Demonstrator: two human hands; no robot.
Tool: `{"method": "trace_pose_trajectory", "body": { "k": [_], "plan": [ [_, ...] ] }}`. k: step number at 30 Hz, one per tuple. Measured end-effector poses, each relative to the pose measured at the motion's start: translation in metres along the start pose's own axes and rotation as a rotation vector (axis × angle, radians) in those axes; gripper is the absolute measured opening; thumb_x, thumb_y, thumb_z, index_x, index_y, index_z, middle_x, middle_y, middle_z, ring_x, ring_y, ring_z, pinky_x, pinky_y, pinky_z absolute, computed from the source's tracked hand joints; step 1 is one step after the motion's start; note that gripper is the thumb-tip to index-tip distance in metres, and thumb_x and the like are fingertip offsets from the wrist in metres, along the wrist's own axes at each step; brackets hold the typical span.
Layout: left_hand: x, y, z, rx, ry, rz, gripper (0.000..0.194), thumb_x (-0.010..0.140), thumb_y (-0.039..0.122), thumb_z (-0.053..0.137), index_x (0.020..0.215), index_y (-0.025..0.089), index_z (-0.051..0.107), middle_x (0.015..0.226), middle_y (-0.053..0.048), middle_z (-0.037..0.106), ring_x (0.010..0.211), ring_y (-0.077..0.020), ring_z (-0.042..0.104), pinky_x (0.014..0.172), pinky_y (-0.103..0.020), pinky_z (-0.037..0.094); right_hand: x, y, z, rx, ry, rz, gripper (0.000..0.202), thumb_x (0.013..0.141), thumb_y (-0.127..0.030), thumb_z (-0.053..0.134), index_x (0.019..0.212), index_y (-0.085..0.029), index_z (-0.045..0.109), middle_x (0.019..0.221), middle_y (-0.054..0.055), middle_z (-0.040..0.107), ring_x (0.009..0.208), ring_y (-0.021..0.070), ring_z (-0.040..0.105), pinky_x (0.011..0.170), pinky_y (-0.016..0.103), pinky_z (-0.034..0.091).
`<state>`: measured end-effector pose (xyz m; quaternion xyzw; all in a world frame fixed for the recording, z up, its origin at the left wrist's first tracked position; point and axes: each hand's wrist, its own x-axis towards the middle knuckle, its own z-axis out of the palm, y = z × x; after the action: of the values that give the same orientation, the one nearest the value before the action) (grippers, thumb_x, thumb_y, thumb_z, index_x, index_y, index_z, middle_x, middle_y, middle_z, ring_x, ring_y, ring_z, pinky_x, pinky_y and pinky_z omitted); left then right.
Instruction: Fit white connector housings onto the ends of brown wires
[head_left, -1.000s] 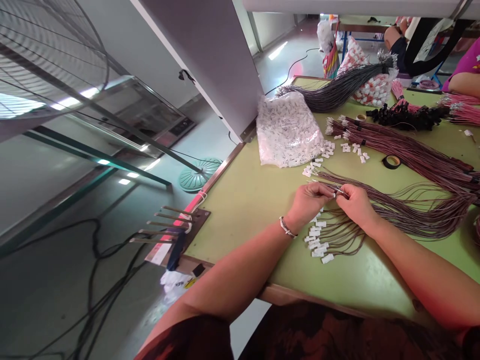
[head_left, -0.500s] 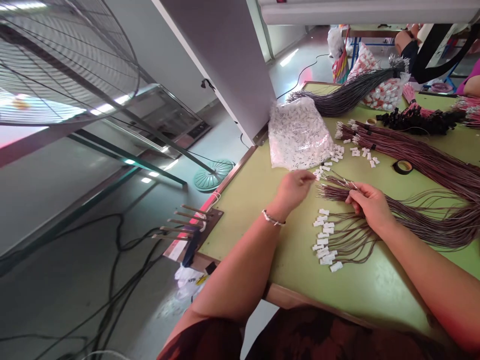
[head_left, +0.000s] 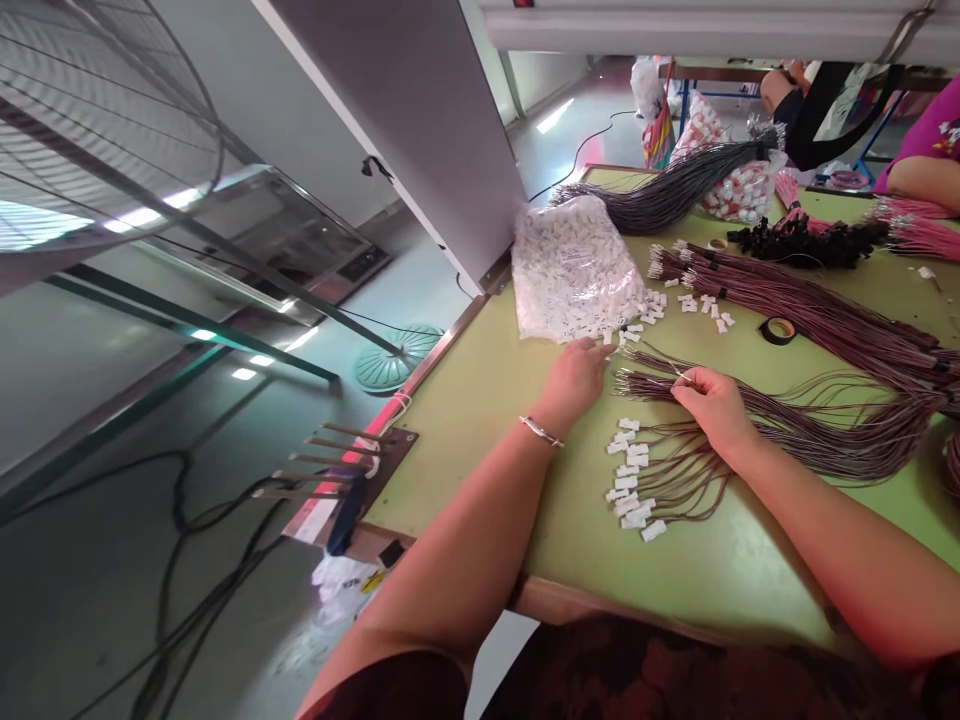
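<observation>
Head: clear bag [head_left: 576, 268] holds white connectors; left hand [head_left: 576, 380] near connectors, right hand [head_left: 709, 400] pinching wire.

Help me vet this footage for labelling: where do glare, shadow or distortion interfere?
Head view: pale glare on the green tabletop, sheen on the plastic bag; head view, left side: the fan looks stretched, the floor below it dim; head view, by the hands: wire tips too fine to tell apart.
</observation>
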<state>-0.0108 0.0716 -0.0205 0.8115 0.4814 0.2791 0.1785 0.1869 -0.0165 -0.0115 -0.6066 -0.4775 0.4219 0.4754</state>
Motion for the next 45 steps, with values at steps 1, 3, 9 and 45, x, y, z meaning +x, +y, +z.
{"method": "trace_pose_trajectory", "body": {
  "k": [1, 3, 9, 45],
  "plan": [
    [-0.002, 0.001, -0.004, -0.050, 0.029, -0.041, 0.026, 0.080, 0.020, 0.050, 0.091, 0.018, 0.074, 0.080, -0.009, 0.060, 0.077, -0.0216, 0.055, 0.073, -0.035, 0.046, 0.000, -0.001, 0.000, -0.002, -0.001, 0.001, 0.015, 0.066, -0.030, 0.060, 0.060, -0.018, 0.055, 0.054, -0.005, 0.041, 0.054, 0.0090, 0.033, 0.052, 0.024, 0.026],
    [-0.006, 0.005, -0.011, -0.232, 0.065, -0.146, 0.019, 0.076, 0.024, 0.057, 0.084, 0.018, 0.073, 0.074, -0.006, 0.060, 0.067, -0.0171, 0.053, 0.066, -0.031, 0.046, -0.001, -0.001, 0.000, 0.001, -0.001, -0.006, 0.015, 0.066, -0.031, 0.060, 0.060, -0.018, 0.056, 0.055, -0.005, 0.042, 0.056, 0.0095, 0.033, 0.053, 0.024, 0.026],
    [-0.020, 0.038, -0.014, -1.181, -0.159, -0.527, 0.018, 0.063, 0.020, 0.075, 0.076, 0.014, 0.065, 0.064, -0.001, 0.062, 0.056, -0.0096, 0.059, 0.057, -0.021, 0.049, -0.003, -0.003, 0.000, 0.002, -0.012, -0.029, 0.019, 0.070, -0.034, 0.061, 0.062, -0.017, 0.058, 0.057, -0.003, 0.047, 0.058, 0.0105, 0.038, 0.055, 0.024, 0.030],
    [-0.030, 0.056, 0.017, -1.339, -0.091, -0.563, 0.028, 0.057, 0.023, 0.081, 0.066, 0.012, 0.057, 0.059, 0.000, 0.064, 0.058, -0.0098, 0.063, 0.063, -0.023, 0.051, -0.009, -0.003, 0.000, -0.117, -0.076, -0.058, 0.014, 0.068, -0.029, 0.055, 0.061, -0.017, 0.055, 0.054, -0.004, 0.041, 0.053, 0.0092, 0.033, 0.050, 0.023, 0.028]
  ]
}}
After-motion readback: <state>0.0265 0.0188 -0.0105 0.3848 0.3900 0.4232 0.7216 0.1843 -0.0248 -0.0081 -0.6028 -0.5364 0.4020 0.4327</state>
